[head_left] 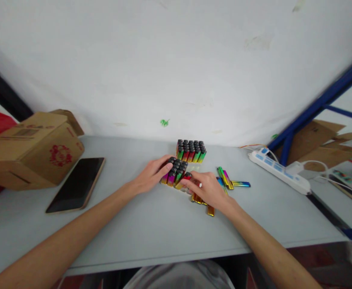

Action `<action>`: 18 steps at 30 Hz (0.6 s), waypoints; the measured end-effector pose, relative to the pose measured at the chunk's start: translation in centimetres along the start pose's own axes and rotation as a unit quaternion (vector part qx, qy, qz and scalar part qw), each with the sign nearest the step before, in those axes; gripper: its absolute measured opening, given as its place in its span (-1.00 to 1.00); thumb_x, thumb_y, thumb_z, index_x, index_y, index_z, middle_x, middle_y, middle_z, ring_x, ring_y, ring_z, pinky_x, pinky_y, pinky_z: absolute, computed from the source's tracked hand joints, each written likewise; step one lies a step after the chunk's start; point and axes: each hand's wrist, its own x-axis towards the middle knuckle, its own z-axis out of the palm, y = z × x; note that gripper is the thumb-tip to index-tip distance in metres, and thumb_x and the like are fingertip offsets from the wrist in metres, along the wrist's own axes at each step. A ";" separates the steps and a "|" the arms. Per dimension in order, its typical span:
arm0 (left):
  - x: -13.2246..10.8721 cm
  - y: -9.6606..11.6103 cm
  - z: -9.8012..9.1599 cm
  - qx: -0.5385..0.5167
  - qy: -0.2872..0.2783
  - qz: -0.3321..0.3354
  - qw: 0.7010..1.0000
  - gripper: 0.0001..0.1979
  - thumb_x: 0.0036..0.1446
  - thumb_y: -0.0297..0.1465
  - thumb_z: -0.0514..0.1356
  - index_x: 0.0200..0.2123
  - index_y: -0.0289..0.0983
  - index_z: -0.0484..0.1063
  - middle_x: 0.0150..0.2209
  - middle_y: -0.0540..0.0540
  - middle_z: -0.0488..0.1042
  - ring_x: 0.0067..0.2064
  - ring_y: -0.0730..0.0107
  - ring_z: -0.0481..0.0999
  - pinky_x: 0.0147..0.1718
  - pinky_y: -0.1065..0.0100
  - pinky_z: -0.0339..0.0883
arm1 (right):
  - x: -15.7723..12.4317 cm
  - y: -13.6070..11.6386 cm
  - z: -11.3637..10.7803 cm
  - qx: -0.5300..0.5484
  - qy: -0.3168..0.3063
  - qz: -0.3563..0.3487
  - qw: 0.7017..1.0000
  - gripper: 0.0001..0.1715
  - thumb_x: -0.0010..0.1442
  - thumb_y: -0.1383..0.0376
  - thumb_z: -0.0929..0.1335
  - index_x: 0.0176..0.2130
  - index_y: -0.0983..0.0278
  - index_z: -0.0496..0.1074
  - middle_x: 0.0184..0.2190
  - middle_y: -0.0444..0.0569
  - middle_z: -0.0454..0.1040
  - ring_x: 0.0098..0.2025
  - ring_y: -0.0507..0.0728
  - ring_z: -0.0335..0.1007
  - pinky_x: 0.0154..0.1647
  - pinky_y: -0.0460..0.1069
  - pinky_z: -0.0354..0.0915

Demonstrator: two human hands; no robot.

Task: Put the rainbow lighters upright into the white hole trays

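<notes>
Upright lighters with black tops (178, 165) stand in a tight group on the table, seemingly in a clear tray (183, 190). My left hand (151, 175) grips this group from its left side, thumb in front and fingers behind. Between the thumb and fingers of my right hand (207, 186) is a lighter (180, 183) with a red upper part and gold lower end, tilted at the group's front right corner. Behind stands a second block of upright lighters (191, 151). Loose shiny lighters (225, 178) lie right of my right hand, and gold ones (211, 210) lie partly under it.
On the left, a dark tablet (76, 184) lies beside a cardboard box (34, 150). A white power strip (279, 170) with cables is at the right, near a blue metal frame (323, 100). The white wall (133, 80) rises behind the grey table (151, 233).
</notes>
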 end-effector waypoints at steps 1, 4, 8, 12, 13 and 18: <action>0.0 0.0 0.0 -0.003 0.004 -0.004 1.000 -0.36 0.45 0.18 0.08 0.15 -0.20 0.59 0.03 -0.15 0.73 0.06 -0.01 0.68 0.08 0.21 0.50 | 0.0 0.0 0.2 -0.011 0.009 -0.011 1.000 -0.45 0.57 -0.06 0.33 -0.39 0.18 0.33 -0.51 -0.13 0.54 -0.50 0.09 0.38 -0.39 -0.02 0.17; 0.1 0.1 0.0 -0.007 0.005 -0.013 1.000 -0.39 0.43 0.16 0.11 0.13 -0.20 0.60 0.02 -0.15 0.73 0.05 -0.04 0.68 0.06 0.19 0.49 | -0.1 -0.2 0.9 -0.044 0.027 -0.056 0.997 -0.50 0.60 -0.05 0.31 -0.29 0.19 0.42 -0.44 -0.09 0.57 -0.47 0.11 0.41 -0.36 -0.02 0.19; 0.2 0.1 0.0 -0.012 0.006 -0.016 1.000 -0.43 0.43 0.11 0.13 0.12 -0.21 0.59 0.02 -0.16 0.73 0.06 -0.04 0.67 0.07 0.19 0.48 | -0.4 -0.7 1.5 -0.093 0.019 -0.075 0.993 -0.59 0.62 0.01 0.30 -0.17 0.21 0.49 -0.33 -0.02 0.62 -0.39 0.13 0.50 -0.33 -0.02 0.24; 0.2 0.0 0.1 -0.003 0.007 -0.011 1.000 -0.45 0.45 0.09 0.11 0.09 -0.21 0.59 -0.01 -0.16 0.72 0.04 -0.02 0.67 0.05 0.20 0.48 | -0.2 -1.1 1.5 -0.169 0.010 -0.057 0.984 -0.61 0.59 0.01 0.34 -0.12 0.24 0.52 -0.26 0.05 0.66 -0.33 0.19 0.57 -0.33 -0.01 0.26; 0.3 -0.1 0.1 -0.001 0.007 -0.010 1.000 -0.45 0.44 0.10 0.11 0.08 -0.21 0.59 -0.02 -0.15 0.72 0.03 -0.02 0.66 0.05 0.20 0.48 | -0.1 -1.2 1.4 -0.184 0.007 -0.052 0.982 -0.61 0.59 0.01 0.35 -0.11 0.25 0.53 -0.25 0.07 0.67 -0.32 0.20 0.59 -0.33 0.00 0.26; 0.3 -0.2 0.0 0.010 0.002 -0.009 1.000 -0.45 0.46 0.10 0.07 0.08 -0.21 0.58 -0.01 -0.15 0.71 0.04 -0.01 0.64 0.06 0.21 0.45 | 0.2 -1.5 1.2 -0.228 -0.026 -0.025 0.973 -0.60 0.59 0.01 0.34 -0.04 0.28 0.54 -0.18 0.14 0.72 -0.31 0.25 0.64 -0.35 0.01 0.27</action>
